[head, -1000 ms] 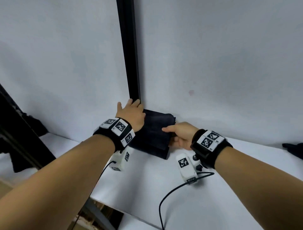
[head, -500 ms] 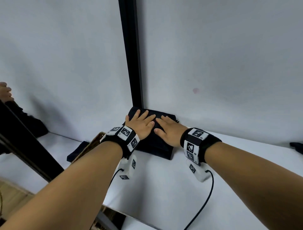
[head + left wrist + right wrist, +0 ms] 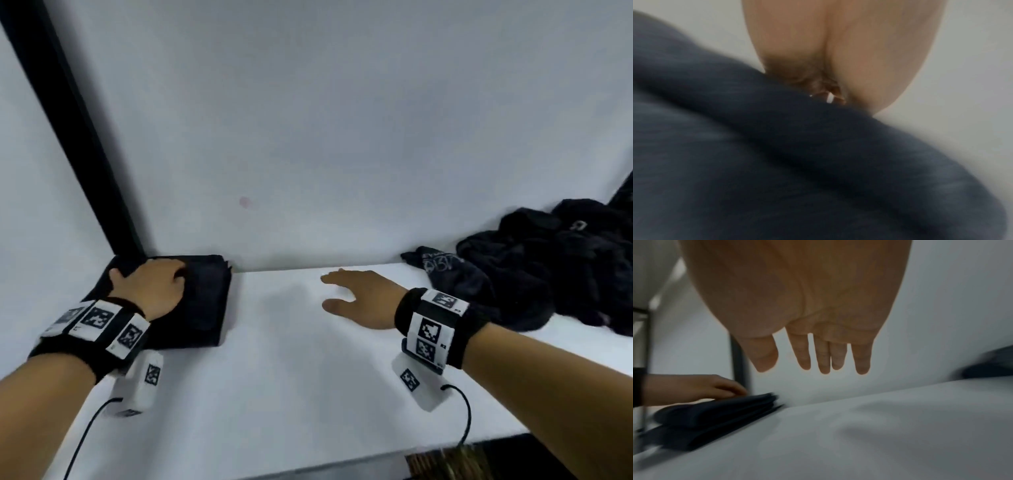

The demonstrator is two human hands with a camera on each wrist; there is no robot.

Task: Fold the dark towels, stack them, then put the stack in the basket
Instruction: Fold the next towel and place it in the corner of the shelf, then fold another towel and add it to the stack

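1. Head view: left grip (image 3: 150,287) rests on the folded stack (image 3: 205,301) at the bench's (image 3: 291,377) far-left corner; whether it pinches cloth, I cannot tell.
2. Right grip (image 3: 363,298), spread and empty, hovers nearer the unfolded towels (image 3: 548,274) heaped at the far-right edge.

Lab-type rec. setup, white table (image 3: 308,394), white backdrop (image 3: 342,120), black post (image 3: 84,144)

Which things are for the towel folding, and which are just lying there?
For the job: folded towel stack, with the left hand on it; crumpled dark towels on the right; open right hand.
Just there: black post; white table; cable; pink spot on the wall.
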